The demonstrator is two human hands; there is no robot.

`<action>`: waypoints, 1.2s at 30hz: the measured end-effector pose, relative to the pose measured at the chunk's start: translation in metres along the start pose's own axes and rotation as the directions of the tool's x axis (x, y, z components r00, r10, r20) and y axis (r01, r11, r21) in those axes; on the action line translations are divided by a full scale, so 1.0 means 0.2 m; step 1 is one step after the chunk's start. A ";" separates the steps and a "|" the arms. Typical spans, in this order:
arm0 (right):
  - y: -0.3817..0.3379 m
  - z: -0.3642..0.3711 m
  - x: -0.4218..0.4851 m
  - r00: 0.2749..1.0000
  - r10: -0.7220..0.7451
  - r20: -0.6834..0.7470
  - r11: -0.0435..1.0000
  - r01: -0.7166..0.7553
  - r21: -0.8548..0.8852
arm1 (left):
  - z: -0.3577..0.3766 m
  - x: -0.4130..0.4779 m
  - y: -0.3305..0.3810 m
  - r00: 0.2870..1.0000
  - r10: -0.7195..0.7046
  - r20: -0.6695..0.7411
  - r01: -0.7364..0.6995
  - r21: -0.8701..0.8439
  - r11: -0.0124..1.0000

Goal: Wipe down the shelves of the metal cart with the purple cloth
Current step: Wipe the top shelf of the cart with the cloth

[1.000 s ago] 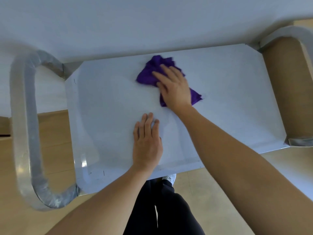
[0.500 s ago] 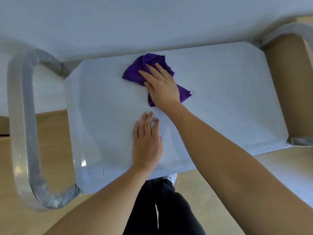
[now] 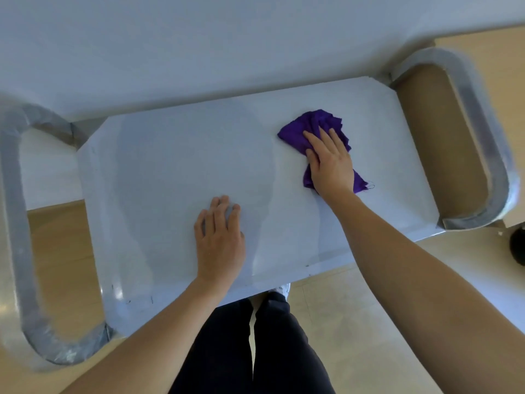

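The metal cart's top shelf [image 3: 176, 166] is a pale, shiny sheet seen from above. A crumpled purple cloth [image 3: 306, 129] lies on its right half. My right hand [image 3: 331, 163] presses flat on the cloth with straight fingers, covering its middle; cloth shows beyond the fingertips and beside the wrist. My left hand [image 3: 220, 241] rests palm down on the bare shelf near the front edge, fingers straight and together.
Curved metal handles stand at both ends of the cart: the left handle [image 3: 17, 223] and the right handle [image 3: 488, 143]. A white wall runs along the far side. My dark trousers [image 3: 255, 345] are against the front edge. A dark round object [image 3: 517, 247] sits on the floor at right.
My right hand has slid the purple cloth from the shelf's middle to its right half. The left hand has stayed planted near the front edge. The view has shifted.
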State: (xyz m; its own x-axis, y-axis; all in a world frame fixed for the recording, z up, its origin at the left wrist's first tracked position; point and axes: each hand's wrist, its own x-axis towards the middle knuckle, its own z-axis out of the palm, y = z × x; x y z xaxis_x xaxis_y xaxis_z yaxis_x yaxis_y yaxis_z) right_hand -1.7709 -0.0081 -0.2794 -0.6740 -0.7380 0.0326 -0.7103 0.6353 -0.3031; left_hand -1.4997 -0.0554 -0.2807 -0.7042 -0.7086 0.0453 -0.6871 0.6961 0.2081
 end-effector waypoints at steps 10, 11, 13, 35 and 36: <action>0.29 -0.11 -0.01 0.995 0.074 -0.062 0.997 -0.074 -0.001 | 0.07 0.43 0.60 0.980 0.196 0.022 -0.191 -0.146 0.971; 0.34 -0.13 0.00 0.994 0.086 -0.066 0.996 -0.086 -0.003 | 0.10 0.46 0.64 0.980 0.193 0.038 -0.186 -0.141 0.972; 0.46 -0.17 0.02 0.990 0.120 -0.074 0.993 -0.121 0.001 | 0.16 0.49 0.67 0.981 0.184 0.063 -0.175 -0.123 0.977; 0.61 -0.15 0.54 0.959 0.266 -0.096 0.964 -0.267 0.002 | 0.21 0.50 0.70 0.988 0.154 0.021 -0.151 -0.084 0.985; 0.55 -0.14 0.56 0.949 0.300 -0.095 0.954 -0.299 0.022 | 0.21 0.50 0.70 0.988 0.152 0.021 -0.150 -0.077 0.986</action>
State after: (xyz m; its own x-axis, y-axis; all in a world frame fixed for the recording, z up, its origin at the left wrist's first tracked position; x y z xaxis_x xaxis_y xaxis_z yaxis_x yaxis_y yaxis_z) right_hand -1.9308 -0.0146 -0.2833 -0.8721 -0.4884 0.0306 -0.4715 0.8219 -0.3197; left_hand -1.6728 -0.0237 -0.2883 -0.8039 -0.5921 0.0559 -0.5581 0.7835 0.2731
